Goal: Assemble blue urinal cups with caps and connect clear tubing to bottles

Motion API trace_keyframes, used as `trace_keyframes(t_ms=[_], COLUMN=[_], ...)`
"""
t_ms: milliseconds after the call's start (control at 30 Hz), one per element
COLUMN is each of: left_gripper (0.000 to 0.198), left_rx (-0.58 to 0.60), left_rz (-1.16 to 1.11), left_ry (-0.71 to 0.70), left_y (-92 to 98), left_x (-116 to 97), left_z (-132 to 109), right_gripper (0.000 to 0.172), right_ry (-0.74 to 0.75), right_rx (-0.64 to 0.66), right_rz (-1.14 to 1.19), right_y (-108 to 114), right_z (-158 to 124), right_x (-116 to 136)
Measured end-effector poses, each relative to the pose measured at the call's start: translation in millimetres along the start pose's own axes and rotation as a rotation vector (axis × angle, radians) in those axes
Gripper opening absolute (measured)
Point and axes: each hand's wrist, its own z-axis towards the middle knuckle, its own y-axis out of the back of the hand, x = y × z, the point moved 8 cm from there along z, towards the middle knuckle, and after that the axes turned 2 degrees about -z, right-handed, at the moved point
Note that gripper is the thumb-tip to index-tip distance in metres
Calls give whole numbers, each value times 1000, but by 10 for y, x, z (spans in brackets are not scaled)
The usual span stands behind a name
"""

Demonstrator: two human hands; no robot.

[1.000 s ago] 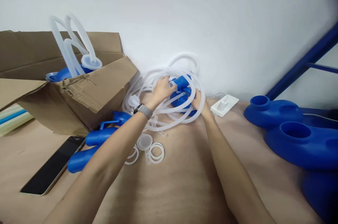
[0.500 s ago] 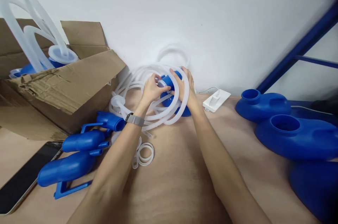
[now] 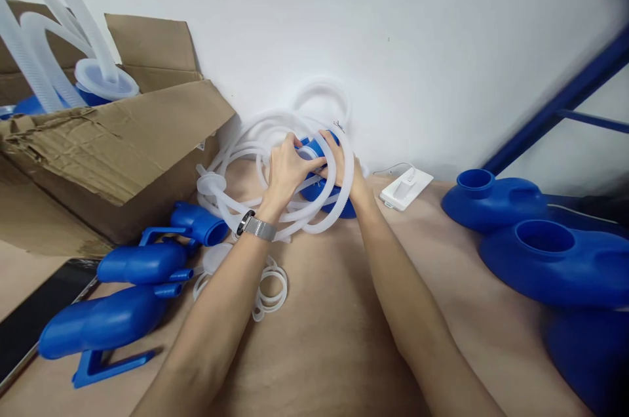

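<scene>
At the centre of the table, my right hand (image 3: 344, 168) is wrapped around a blue plastic spout piece (image 3: 322, 145). My left hand (image 3: 287, 171) grips a white ring (image 3: 307, 153) at its open end, thumb across the front; whether the ring is seated in the opening is unclear. Loops of translucent ribbed hose (image 3: 314, 207) pass in front of my right hand and spread behind both hands. Another blue plastic body (image 3: 339, 207) lies under the hands, partly hidden by hose. A small metal clip or wire (image 3: 339, 125) shows above my right fingers.
A cardboard box (image 3: 162, 135) with hoses and blue parts stands at left. Blue handled pieces (image 3: 118, 318), a tablet-like device (image 3: 44, 312) and white rings (image 3: 271, 289) lie nearer. Blue wide-mouthed bottles (image 3: 545, 259) and a white power strip (image 3: 407, 189) are on the right.
The view has shifted slightly. My left hand has turned a little, its thumb reaching further right across the spout piece's opening. Both hands keep their hold.
</scene>
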Motion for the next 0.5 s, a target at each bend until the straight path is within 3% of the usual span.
trace_keyframes(t_ms=[267, 500], left_gripper=[44, 42], left_rx=[-32, -35], left_rz=[95, 127], left_ry=[-47, -104], left_y=[-22, -11], left_x=[-13, -113], left_z=[12, -29], right_gripper=[78, 65], right_ry=[-73, -45], right_rx=[-27, -14], right_rz=[-20, 1], right_y=[78, 71], right_z=[-15, -6], right_x=[91, 137])
